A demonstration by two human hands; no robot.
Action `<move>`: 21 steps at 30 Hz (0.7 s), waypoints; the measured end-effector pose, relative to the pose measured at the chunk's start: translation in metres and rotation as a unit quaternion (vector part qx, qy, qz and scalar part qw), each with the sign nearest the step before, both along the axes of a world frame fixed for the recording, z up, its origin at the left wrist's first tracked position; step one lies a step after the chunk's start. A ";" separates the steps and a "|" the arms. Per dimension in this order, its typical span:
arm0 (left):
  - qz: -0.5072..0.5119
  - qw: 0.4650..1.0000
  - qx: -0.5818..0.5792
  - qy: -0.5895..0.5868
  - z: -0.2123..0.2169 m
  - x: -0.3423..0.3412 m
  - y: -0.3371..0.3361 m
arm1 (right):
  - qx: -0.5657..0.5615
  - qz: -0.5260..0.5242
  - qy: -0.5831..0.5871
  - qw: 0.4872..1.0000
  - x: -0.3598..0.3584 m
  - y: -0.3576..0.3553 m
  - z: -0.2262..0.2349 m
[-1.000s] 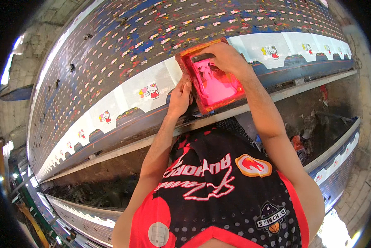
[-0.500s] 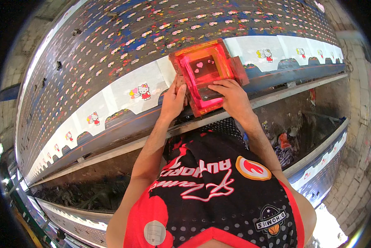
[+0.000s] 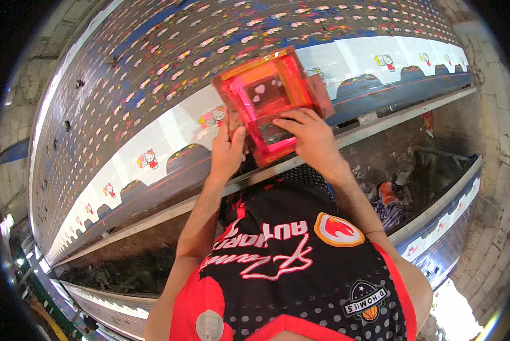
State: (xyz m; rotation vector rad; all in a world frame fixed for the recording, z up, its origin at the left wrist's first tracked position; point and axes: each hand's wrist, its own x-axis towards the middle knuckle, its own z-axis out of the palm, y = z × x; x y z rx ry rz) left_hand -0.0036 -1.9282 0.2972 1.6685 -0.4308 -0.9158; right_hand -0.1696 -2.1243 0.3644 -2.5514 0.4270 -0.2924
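Observation:
A small screen printing frame (image 3: 277,154), smeared red, orange and pink, is held over the near edge of a long printing table. My left hand (image 3: 227,154) is closed on its left side, thumb up along the rim. My right hand (image 3: 313,137) reaches over the near right part, fingers curled on a dark squeegee-like strip (image 3: 274,133) lying inside; its far end is under my fingers. Pale heart shapes show in the mesh window. The frame partly covers a cartoon-cat print on a white piece (image 3: 169,129) to its left, and another print peeks out at its right.
White scalloped pieces with cat prints run along the table's near edge both ways. Behind them the dark tabletop (image 3: 152,74) carries rows of small printed marks. A metal rail (image 3: 374,131) borders the near side. Another table (image 3: 437,250) stands at lower right, beside brickwork (image 3: 488,187).
Both hands have moved the frame leftward along the table. A cat print just right of the frame has come into view, and the one at left is now partly covered.

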 end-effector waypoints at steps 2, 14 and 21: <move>-0.008 1.000 -0.024 0.016 -0.012 -0.019 -0.041 | -0.014 0.006 0.000 1.000 -0.020 -0.042 -0.001; -0.003 0.998 0.035 0.057 -0.011 -0.047 -0.116 | -0.038 0.033 -0.003 0.999 -0.058 -0.112 -0.004; -0.008 0.999 0.025 0.039 -0.009 -0.044 -0.119 | 0.045 0.086 0.070 0.993 -0.028 -0.149 0.000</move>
